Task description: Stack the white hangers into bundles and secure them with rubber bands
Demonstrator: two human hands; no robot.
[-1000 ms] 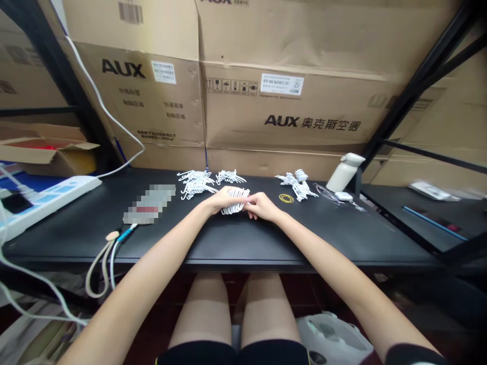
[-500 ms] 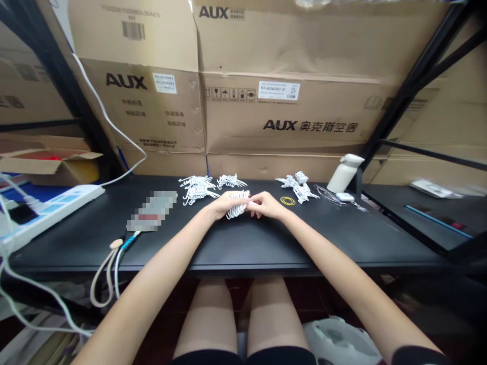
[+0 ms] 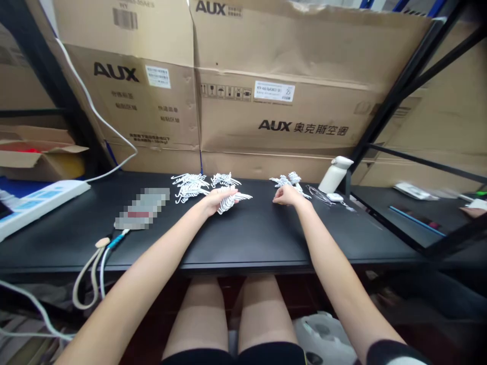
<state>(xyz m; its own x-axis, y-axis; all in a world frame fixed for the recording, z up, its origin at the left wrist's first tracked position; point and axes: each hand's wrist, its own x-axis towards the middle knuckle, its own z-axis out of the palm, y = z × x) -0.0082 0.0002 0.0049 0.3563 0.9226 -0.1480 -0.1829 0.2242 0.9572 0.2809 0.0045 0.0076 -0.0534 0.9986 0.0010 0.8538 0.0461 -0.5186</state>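
My left hand [image 3: 213,200] is shut on a bundle of small white plastic hooks [image 3: 229,198], held just above the black table [image 3: 247,238]. My right hand [image 3: 287,195] rests on the table further right, fingers curled down, touching the near edge of a loose pile of the same white hooks [image 3: 283,179]. What lies under its fingers is hidden. Two more heaps of white hooks [image 3: 188,183] lie behind my left hand.
Large AUX cardboard boxes [image 3: 274,101] wall off the back. A white bottle [image 3: 335,174] and clear glasses [image 3: 317,192] sit right of the pile. A power strip [image 3: 38,200] and cables [image 3: 95,263] lie left. Another person's hand [image 3: 474,210] shows far right.
My right hand has left the bundle and moved right to the loose pile, covering the spot where yellow rubber bands lay. My left hand keeps the bundle.
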